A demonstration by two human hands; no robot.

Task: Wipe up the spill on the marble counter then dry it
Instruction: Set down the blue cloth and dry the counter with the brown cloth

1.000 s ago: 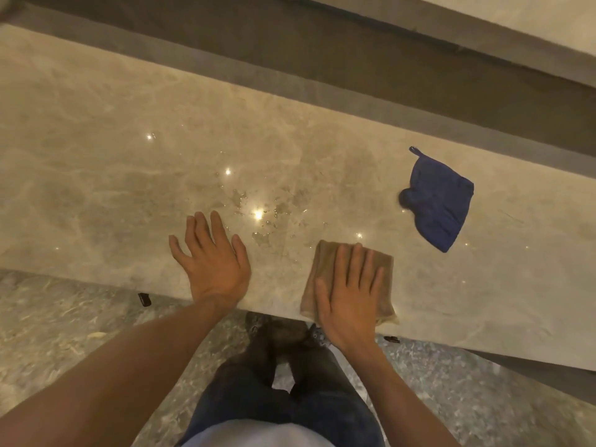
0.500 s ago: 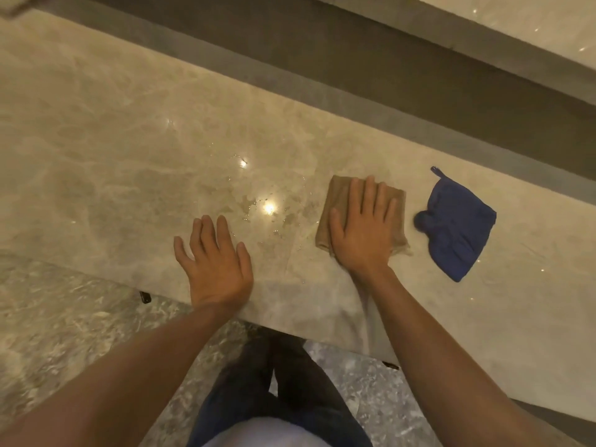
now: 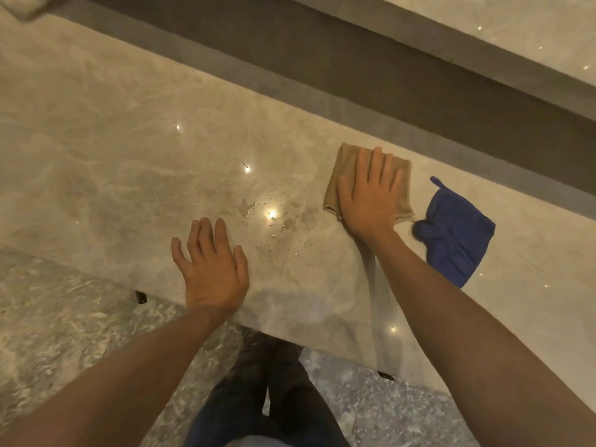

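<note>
right now the right hand (image 3: 371, 196) lies flat, fingers together, pressing a folded tan cloth (image 3: 342, 175) onto the polished beige marble counter (image 3: 129, 140) — a palm-down hold that suits pushing the cloth, not lifting it. the left hand (image 3: 211, 264) is spread wide and empty, planted near the counter's front edge, probably as a brace. between the two hands sits the spill (image 3: 271, 217): scattered droplets and thin wet patches glinting under a light reflection, apart from the tan cloth's left edge and not yet wiped. a crumpled dark blue cloth (image 3: 458, 233) lies just beside the tan one on the right — likely kept for drying. there's open stone to the left and toward the dark back ledge (image 3: 354, 75); the front edge is close, so strokes seem best run sideways.
</note>
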